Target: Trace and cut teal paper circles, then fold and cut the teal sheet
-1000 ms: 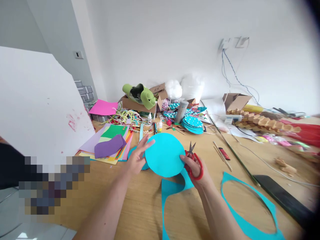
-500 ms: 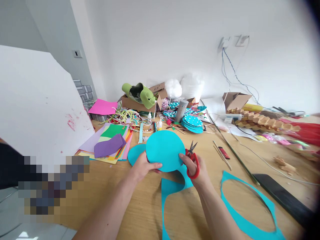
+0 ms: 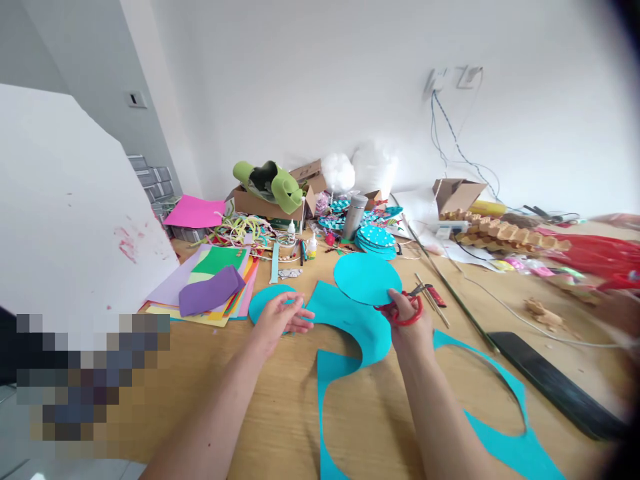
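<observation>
A round blue disc [image 3: 367,278] is pinched at its lower right edge by my right hand [image 3: 407,320], which also has red-handled scissors [image 3: 411,317] looped on its fingers. The scissor blades point up and to the right. My left hand [image 3: 283,319] is empty with its fingers apart, over the right side of a second blue disc [image 3: 265,303] lying on the table. Between my hands lies a curved blue paper offcut [image 3: 375,337]. Another blue offcut [image 3: 520,393] with a round hole lies to the right, partly behind my right forearm.
Coloured sheets [image 3: 200,287] lie at left beside a large white board [image 3: 75,213]. Craft bits, glue bottles, a grey flask [image 3: 355,217] and dotted blue discs [image 3: 376,241] stand behind. At right are a green stick [image 3: 450,287], a black object [image 3: 550,383] and a blurred hand [image 3: 620,313].
My left hand has let go of the blue disc and opened, moving slightly left. My right hand has carried the disc and scissors to the right. The camera view has shifted a little.
</observation>
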Demonstrator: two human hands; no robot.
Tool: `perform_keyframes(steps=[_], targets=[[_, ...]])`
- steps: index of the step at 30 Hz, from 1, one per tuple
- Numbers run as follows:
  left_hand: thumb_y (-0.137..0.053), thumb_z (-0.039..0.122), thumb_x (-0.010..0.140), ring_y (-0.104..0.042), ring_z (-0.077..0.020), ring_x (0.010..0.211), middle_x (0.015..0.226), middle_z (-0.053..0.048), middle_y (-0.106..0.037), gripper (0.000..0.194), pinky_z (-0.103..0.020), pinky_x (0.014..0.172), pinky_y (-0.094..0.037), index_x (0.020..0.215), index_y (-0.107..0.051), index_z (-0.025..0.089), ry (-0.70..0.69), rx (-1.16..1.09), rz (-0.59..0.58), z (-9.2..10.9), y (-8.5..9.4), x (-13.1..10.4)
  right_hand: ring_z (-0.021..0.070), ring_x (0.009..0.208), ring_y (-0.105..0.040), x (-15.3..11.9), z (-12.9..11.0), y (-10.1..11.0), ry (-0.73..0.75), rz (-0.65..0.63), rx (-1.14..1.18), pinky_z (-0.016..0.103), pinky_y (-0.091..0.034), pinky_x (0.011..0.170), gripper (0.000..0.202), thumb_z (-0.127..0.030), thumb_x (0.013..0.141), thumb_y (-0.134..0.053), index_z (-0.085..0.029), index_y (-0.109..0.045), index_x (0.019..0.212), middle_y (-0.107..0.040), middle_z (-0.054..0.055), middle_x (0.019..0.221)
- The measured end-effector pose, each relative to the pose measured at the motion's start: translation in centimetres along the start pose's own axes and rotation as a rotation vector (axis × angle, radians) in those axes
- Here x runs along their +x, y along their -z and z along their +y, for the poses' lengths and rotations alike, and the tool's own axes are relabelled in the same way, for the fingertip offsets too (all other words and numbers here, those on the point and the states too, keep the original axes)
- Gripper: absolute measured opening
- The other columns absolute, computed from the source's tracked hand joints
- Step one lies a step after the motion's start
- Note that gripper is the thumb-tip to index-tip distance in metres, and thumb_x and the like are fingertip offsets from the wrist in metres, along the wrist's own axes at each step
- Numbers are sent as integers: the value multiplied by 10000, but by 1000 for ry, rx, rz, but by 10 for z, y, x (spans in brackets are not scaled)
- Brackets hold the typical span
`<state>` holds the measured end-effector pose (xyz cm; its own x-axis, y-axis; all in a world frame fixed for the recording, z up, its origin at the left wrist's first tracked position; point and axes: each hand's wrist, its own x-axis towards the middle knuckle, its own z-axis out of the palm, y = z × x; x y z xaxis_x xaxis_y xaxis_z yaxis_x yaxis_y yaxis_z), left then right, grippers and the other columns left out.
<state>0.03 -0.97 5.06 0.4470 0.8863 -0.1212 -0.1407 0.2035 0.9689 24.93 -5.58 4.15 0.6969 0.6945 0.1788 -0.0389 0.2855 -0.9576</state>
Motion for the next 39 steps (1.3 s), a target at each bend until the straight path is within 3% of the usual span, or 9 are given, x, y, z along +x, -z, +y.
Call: perform_keyframes(steps=[4,9,15,21,26,29,34,36,39], targets=[[-628,519,793,-723,-241,732,819,-115,-746,374,-358,662,-565,941,-628,176,-141,321,57,-16,4,9,98,399,-453,8,6,8,-31,151,3,235,-393,394,357,-404,643,-710,-228,-400,610,-435,-89,447],[-680,439,761,-655,-298,1007,985,-103,-731,221,-461,965,-460,799,-724,226,-290,490,57,-26,6,13,113,417,-519,17,20,-1,-81,232,-28,231,-420,399,333,-450,638,-670,-217,-433,617,-512,-60,453],[-675,341,782,-229,-345,1433,1455,-84,-472,223,-554,1136,-226,975,-753,261,-444,1049,-209,-31,3,3,179,517,-617,38,15,-13,-158,28,-193,287,-477,476,411,-563,645,-685,-183,-528,629,-606,31,546],[-626,278,822,-224,-343,1435,1462,-67,-467,446,-627,1137,-94,1266,-598,255,-394,1207,-348,-38,0,1,218,626,-594,6,-17,1,-55,-125,-552,277,-377,527,361,-436,552,-816,-203,-558,645,-574,5,571],[-582,244,847,-298,-305,1410,1436,-59,-502,444,-571,1152,-132,1290,-574,257,-463,1119,-274,-35,-4,1,276,854,-582,-54,-18,7,435,-480,-1261,329,-373,709,188,-246,721,-681,-204,-560,859,-657,91,874],[-574,281,860,-395,-293,1353,1351,-67,-587,361,-530,1144,-212,1214,-639,250,-514,959,-219,-27,-9,0,271,847,-587,-69,-16,7,521,-491,-1490,326,-337,699,132,-113,777,-547,-185,-536,887,-664,102,894],[-532,482,877,-490,-281,1275,1318,-84,-605,339,-441,1084,-353,875,-759,230,-464,384,-132,-12,-8,-2,256,834,-583,-58,-33,8,663,-338,-1478,314,-312,685,124,-91,793,-475,-192,-500,859,-645,83,839],[-522,538,867,-491,-274,1273,1300,-91,-612,403,-413,1063,-380,817,-738,202,-402,72,27,-10,-1,4,249,809,-568,-50,-45,7,724,-298,-1403,313,-320,682,116,-96,790,-458,-203,-485,826,-626,79,813],[-575,580,817,-497,-276,1267,1314,-111,-596,429,-405,1004,-433,950,-686,188,-275,-218,248,-12,12,16,235,789,-547,-42,-63,5,782,-331,-1206,310,-355,691,128,-99,759,-459,-217,-482,801,-607,62,779]])
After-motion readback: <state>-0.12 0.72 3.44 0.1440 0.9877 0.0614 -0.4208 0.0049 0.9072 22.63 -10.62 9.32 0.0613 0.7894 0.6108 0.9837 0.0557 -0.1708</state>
